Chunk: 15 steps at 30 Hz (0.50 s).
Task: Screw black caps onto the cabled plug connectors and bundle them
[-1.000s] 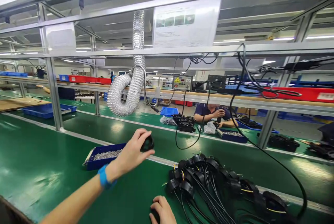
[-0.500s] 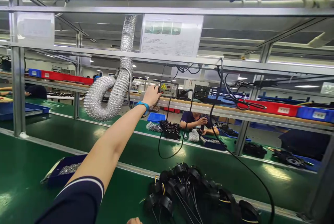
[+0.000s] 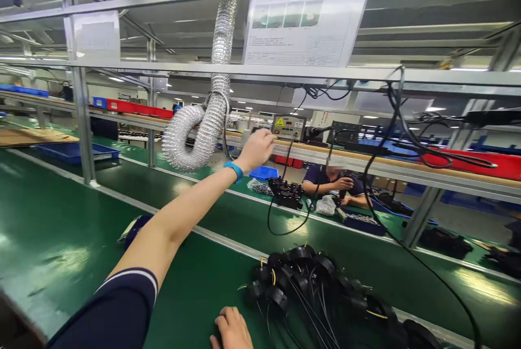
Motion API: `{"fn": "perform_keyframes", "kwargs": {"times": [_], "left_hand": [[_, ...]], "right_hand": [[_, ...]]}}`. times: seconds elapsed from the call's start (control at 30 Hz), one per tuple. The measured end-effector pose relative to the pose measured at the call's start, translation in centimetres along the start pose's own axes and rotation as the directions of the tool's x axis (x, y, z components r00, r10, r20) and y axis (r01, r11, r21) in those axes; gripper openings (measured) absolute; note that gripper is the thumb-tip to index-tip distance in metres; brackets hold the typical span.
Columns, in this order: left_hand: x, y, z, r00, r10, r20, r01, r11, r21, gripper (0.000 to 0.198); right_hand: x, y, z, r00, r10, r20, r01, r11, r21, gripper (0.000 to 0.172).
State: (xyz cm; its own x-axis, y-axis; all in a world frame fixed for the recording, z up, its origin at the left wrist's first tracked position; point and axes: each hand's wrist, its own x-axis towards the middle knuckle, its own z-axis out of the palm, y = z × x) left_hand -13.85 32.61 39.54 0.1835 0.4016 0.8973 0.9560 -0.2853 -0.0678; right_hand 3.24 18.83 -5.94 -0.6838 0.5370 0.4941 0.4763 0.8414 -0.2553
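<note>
My left hand (image 3: 258, 149), with a blue wristband (image 3: 235, 171), is stretched forward at the shelf. Its fingers are curled in beside the left end of a grey control box (image 3: 288, 127) with a yellow warning label; whatever they hold, if anything, is hidden. Low in the view, my right hand (image 3: 233, 330) rests over the green bench, fingers apart and holding nothing visible. To its right lies a heap of round black parts (image 3: 301, 278) with black cables and yellow wire ends.
A silver flexible duct (image 3: 220, 94) hangs left of the control box. Black cables (image 3: 368, 175) dangle from the frame. Behind my left arm sits a dark blue tray (image 3: 136, 228). Across the bench a co-worker (image 3: 352, 189) handles a dark tool.
The view has shifted, with the scene sliding right on the left side. My left hand has drawn slightly back from the control box, its fingers more curled. My right hand has come further into view.
</note>
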Motion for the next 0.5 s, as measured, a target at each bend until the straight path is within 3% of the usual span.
{"fn": "perform_keyframes", "kwargs": {"times": [0.1, 0.17, 0.23, 0.33, 0.4, 0.5], "left_hand": [[-9.4, 4.1, -1.1, 0.982, 0.171, 0.076, -0.163, 0.982, -0.097, 0.027], [-18.0, 6.6, -1.5, 0.93, 0.244, 0.273, -0.211, 0.967, -0.145, 0.026], [-26.9, 8.2, -1.9, 0.86, 0.158, 0.485, -0.098, 0.984, -0.146, 0.032], [-38.1, 9.6, -3.9, 0.732, -0.114, 0.672, 0.192, 0.98, -0.043, 0.044], [-42.9, 10.2, -6.3, 0.674, -0.229, 0.702, 0.296, 0.955, 0.028, 0.051], [-46.7, 10.8, -9.4, 0.695, -0.287, 0.66, 0.316, 0.946, 0.078, 0.056]], "right_hand": [[0.3, 0.9, -0.5, 0.997, -0.072, 0.011, 0.071, 0.995, 0.063, 0.027], [0.6, 1.8, -0.9, 0.986, -0.167, -0.009, 0.167, 0.981, 0.103, 0.027], [1.1, 2.8, -1.2, 0.962, -0.267, -0.061, 0.273, 0.955, 0.118, 0.026], [1.7, 3.9, -1.4, 0.916, -0.385, -0.111, 0.397, 0.91, 0.12, 0.019], [1.9, 4.3, -1.4, 0.916, -0.386, -0.111, 0.398, 0.91, 0.12, 0.03], [2.5, 4.7, -1.3, 0.935, -0.351, -0.059, 0.355, 0.927, 0.117, 0.051]]}}
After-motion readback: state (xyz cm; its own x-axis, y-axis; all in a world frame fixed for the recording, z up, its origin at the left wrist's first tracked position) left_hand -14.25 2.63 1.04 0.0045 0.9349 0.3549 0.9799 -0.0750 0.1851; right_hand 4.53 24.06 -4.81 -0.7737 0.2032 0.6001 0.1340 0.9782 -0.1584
